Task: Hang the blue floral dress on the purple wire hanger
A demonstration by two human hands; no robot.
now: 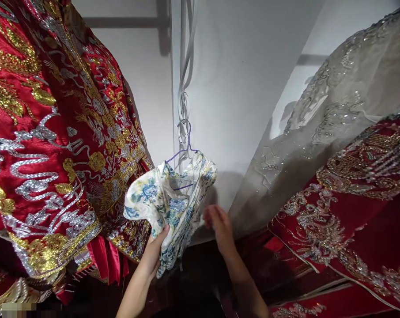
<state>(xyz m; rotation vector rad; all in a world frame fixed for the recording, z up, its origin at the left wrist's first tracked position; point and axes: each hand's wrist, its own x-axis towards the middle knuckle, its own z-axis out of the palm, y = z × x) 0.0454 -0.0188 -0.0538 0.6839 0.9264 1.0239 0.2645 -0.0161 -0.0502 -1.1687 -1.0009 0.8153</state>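
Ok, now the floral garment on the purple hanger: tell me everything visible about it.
The floral garment is white with blue flowers and touches of yellow-green, in thin-looking, crumpled cloth. It has short sleeves and an open neckline, through which the lower bar of the purple hanger shows. It hangs at an angle below a white looped strand. The left hand has its grip low on one side; the right hand is near the other, contact unclear.

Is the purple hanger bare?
No, the floral garment hangs on the purple hanger, with the left hand gripping the garment lower down.
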